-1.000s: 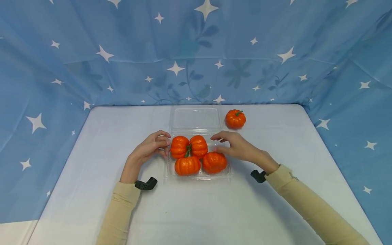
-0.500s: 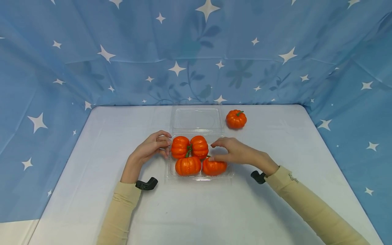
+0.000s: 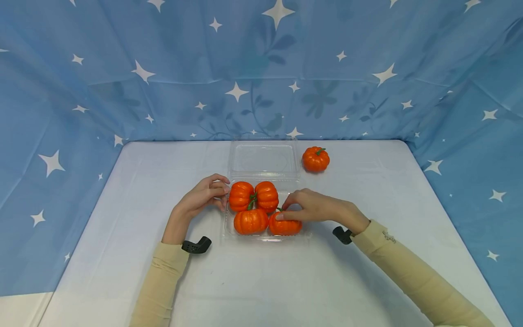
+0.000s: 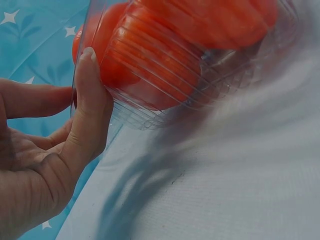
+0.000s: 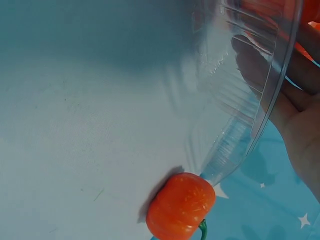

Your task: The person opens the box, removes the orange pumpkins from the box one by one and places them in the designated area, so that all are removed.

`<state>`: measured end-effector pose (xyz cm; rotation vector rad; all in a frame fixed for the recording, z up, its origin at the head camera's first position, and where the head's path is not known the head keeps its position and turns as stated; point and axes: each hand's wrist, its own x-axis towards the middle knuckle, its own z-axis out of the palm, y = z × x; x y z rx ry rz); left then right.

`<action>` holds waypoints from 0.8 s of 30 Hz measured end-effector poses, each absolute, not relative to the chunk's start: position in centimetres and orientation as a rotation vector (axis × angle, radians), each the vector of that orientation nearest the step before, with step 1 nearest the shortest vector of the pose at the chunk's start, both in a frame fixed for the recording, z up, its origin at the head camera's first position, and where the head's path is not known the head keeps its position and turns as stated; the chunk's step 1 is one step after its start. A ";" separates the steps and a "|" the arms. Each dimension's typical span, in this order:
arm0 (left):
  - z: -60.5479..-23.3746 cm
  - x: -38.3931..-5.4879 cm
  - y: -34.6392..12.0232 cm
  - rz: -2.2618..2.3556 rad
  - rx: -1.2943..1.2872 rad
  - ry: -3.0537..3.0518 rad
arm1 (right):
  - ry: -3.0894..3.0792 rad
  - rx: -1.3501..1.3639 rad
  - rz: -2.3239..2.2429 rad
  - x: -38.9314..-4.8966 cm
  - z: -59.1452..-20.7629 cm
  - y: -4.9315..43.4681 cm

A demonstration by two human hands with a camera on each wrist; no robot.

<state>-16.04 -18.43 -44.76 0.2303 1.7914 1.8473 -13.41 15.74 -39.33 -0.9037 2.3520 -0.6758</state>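
In the head view a hinged clear plastic box (image 3: 267, 239) stands mid-table, its lid (image 3: 264, 159) laid open toward the back. Several orange toy pumpkins (image 3: 267, 195) with green stems sit inside. My left hand (image 3: 204, 193) pinches the box's left rim; the left wrist view shows the thumb (image 4: 90, 75) along the clear wall. My right hand (image 3: 316, 205) reaches over the right wall and grips the front right pumpkin (image 3: 288, 228), thumb across its top, other fingers bent behind it. In the right wrist view those fingers show partly through the clear plastic.
One more orange pumpkin (image 3: 316, 160) rests on the white tablecloth (image 3: 261, 281) just right of the lid; the right wrist view shows this pumpkin (image 5: 180, 206) beyond the box wall. A blue curtain with white stars (image 3: 261, 68) hangs behind the table and at both sides.
My right hand has come down and toward me onto the front right pumpkin, which has turned so its stem shows at the back and shifted slightly left. The left hand stays on the rim.
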 end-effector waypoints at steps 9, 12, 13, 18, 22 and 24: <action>-44.9 -16.1 -18.6 1.845 0.234 1.800 | 2.279 -0.862 -0.706 -13.2 -39.0 15.9; -44.9 -16.2 -18.7 1.849 0.227 1.805 | 2.258 -0.863 -0.729 -13.2 -39.1 16.0; -44.9 -16.2 -18.8 1.850 0.224 1.803 | 2.256 -0.865 -0.731 -13.2 -39.2 16.0; -44.9 -16.2 -18.8 1.851 0.233 1.803 | 2.244 -0.850 -0.758 -13.1 -39.2 16.2; -44.9 -16.2 -18.8 1.853 0.230 1.792 | 2.233 -0.849 -0.780 -13.0 -39.0 16.3; -44.9 -16.2 -18.8 1.855 0.229 1.787 | 2.229 -0.852 -0.789 -13.0 -39.0 16.3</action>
